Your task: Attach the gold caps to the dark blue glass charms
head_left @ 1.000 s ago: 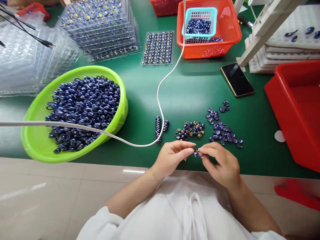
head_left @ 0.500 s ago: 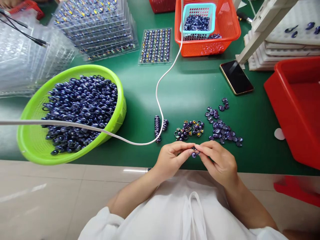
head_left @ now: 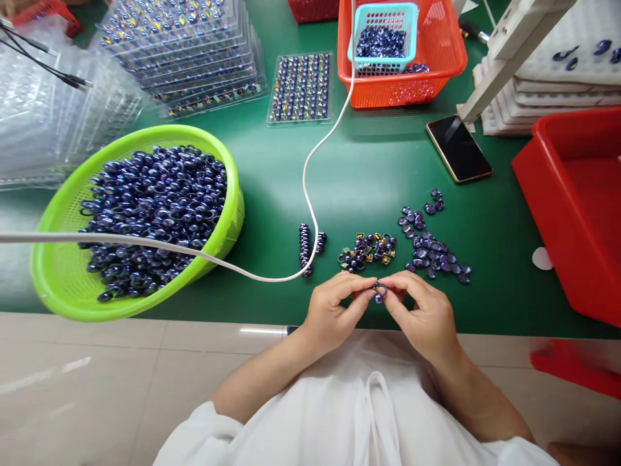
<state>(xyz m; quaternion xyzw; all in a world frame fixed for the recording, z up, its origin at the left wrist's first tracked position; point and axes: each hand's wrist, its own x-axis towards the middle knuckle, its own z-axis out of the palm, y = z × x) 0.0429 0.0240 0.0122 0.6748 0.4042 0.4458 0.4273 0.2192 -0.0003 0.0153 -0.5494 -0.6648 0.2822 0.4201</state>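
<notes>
Near the table's front edge my left hand (head_left: 334,304) and my right hand (head_left: 422,310) meet, fingertips pinched together on a small dark blue glossy part (head_left: 379,292) held between them. Just beyond my fingers lies a cluster of blue parts with gold and green bits (head_left: 367,250). To its right spreads a loose pile of flat blue oval pieces (head_left: 433,249). A short stacked row of blue parts (head_left: 305,248) lies to the left, by a white cable (head_left: 310,188).
A lime green basket (head_left: 63,285) heaped with blue parts stands left. Clear trays (head_left: 301,87) of parts lie at the back. An orange basket (head_left: 436,65) holds a small teal basket (head_left: 383,39). A phone (head_left: 458,149) and a red bin (head_left: 572,207) are right.
My two hands have shifted slightly and turned the small part between the fingertips; the view has drifted a little. Nothing on the table has moved.
</notes>
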